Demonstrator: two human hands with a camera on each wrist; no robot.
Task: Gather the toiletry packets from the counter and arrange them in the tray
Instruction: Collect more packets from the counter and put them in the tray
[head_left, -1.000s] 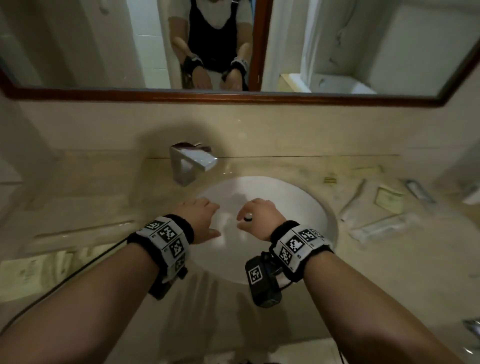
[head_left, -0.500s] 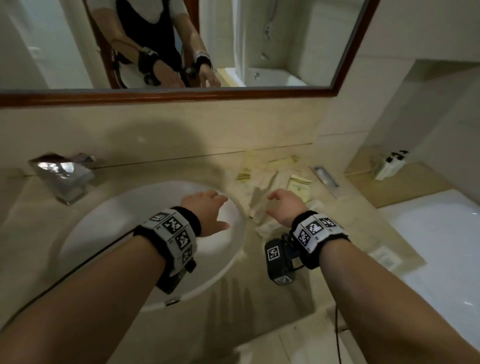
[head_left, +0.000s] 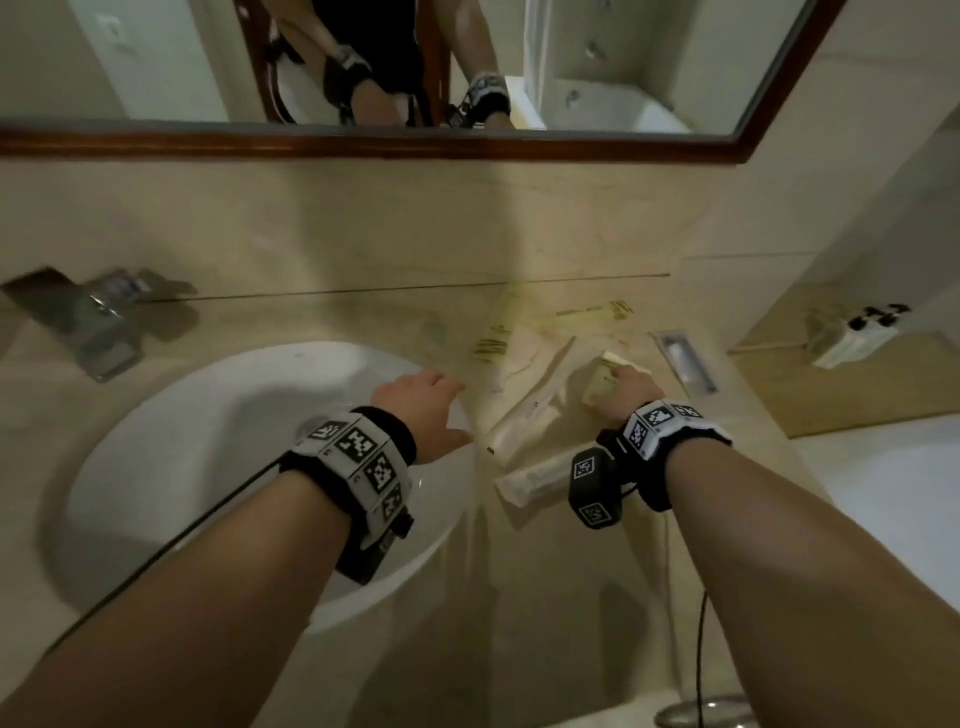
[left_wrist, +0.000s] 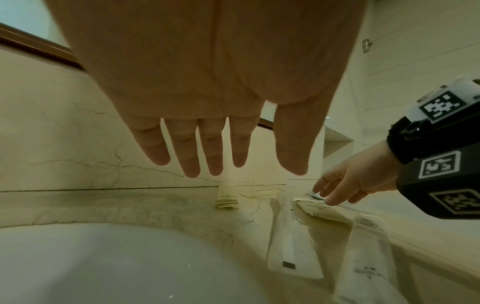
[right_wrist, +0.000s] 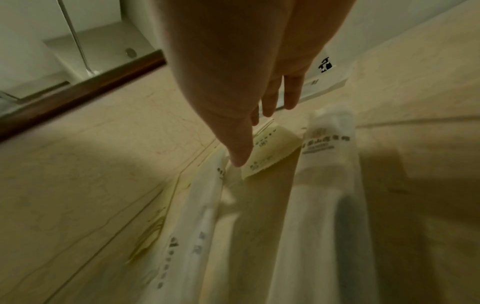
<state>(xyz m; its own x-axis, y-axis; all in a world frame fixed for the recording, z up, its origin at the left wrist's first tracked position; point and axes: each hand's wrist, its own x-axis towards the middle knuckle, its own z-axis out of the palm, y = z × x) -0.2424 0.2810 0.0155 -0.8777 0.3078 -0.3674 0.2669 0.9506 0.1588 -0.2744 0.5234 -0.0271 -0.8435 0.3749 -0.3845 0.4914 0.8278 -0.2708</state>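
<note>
Several toiletry packets lie on the beige counter right of the sink. My right hand (head_left: 621, 376) (left_wrist: 327, 195) (right_wrist: 259, 127) reaches forward with straight fingers, its tips resting on a small yellow square packet (head_left: 597, 387) (left_wrist: 319, 211) (right_wrist: 270, 154). A long white packet (head_left: 530, 410) (right_wrist: 197, 226) lies to its left and a second long white packet (head_left: 535, 478) (right_wrist: 327, 185) lies under my right wrist. My left hand (head_left: 436, 384) (left_wrist: 207, 164) hovers flat and empty over the sink's right rim. No tray shows in any view.
Thin yellow packets (head_left: 493, 345) lie by the back wall, and a clear packet (head_left: 684, 361) sits to the right. The white sink (head_left: 208, 415) and metal faucet (head_left: 98, 317) are at left. A white plug adapter (head_left: 852, 338) sits on a tan ledge at right.
The view has swung right from the basin to the packets. Both hands moved right; my right hand went from above the sink to the yellow square packet.
</note>
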